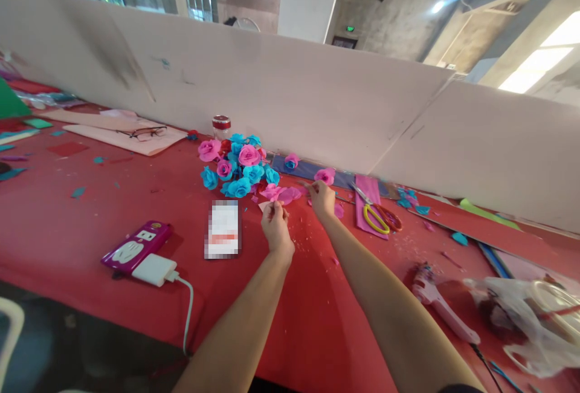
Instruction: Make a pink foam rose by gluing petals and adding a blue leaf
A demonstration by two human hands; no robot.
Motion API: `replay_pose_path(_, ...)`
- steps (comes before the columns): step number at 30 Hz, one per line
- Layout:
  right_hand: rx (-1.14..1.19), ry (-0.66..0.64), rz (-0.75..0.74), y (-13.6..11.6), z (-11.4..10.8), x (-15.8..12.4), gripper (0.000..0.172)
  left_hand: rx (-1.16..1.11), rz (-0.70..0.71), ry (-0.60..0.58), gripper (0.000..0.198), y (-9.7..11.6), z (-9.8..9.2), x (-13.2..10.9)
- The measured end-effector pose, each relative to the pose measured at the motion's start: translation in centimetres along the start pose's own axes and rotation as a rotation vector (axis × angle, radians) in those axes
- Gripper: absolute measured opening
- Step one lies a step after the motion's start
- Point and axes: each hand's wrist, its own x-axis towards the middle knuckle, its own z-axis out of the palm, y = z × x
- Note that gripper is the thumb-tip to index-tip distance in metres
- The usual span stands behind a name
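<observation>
My left hand (276,224) is closed, fingertips pinched together over the red table. A small pale scrap (263,206) shows beside its fingers; whether it is held I cannot tell. Farther right, my right hand (323,199) is also closed, its fingertips pointing left by some loose pink crepe-paper petals (290,194). What lies between those fingers is too small to make out. A bunch of blue and pink paper roses (240,169) stands just beyond my left hand. Behind my right hand is a single pink paper rose (325,175).
Scissors (376,214) with yellow and orange handles rest on pink paper (368,190). A pink glue gun (444,308) and a plastic bag (530,320) are at right. Leftward are a blurred-out white object (222,230), a purple power strip (136,248) and glasses (142,133). A partition (272,84) borders the back.
</observation>
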Motion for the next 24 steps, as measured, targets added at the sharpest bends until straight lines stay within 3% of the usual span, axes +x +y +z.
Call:
replay_pose_path(4, 0.06, -0.014, -0.045, 0.5, -2.9, -2.2, 0.023, 0.161, -0.018, -0.104, 0.01, 0.0, 0.4, -0.5)
replay_pose_path(9, 0.14, -0.156, -0.194, 2.6, -6.8, -7.5, 0.016, 0.333, -0.118, -0.432, 0.027, -0.5, 0.5, -1.9)
replay_pose_path(13, 0.265, -0.211, -0.166, 4.3, -8.5, -10.8, 0.031, 0.429, -0.299, -0.68, 0.024, -0.8, 0.4, -3.6)
replay_pose_path(15, 0.307, -0.216, -0.148, 4.7, -8.8, -11.6, 0.038, 0.474, -0.31, -0.75, 0.016, -0.8, 0.3, -4.1)
replay_pose_path(19, 0.428, -0.246, -0.145, 5.1, -9.0, -11.7, 0.042, 0.534, -0.257, -0.775, 0.01, -0.9, 0.2, -3.8)
replay_pose_path(22, 0.31, -0.219, -0.102, 5.7, -9.6, -11.4, 0.028, 0.547, -0.255, -0.603, 0.013, -0.9, 0.1, -2.9)
replay_pose_path(24, 0.079, -0.338, -0.073, 6.0, -10.2, -11.5, 0.02, 0.503, -0.307, -0.511, 0.017, -0.9, 0.1, -2.5)
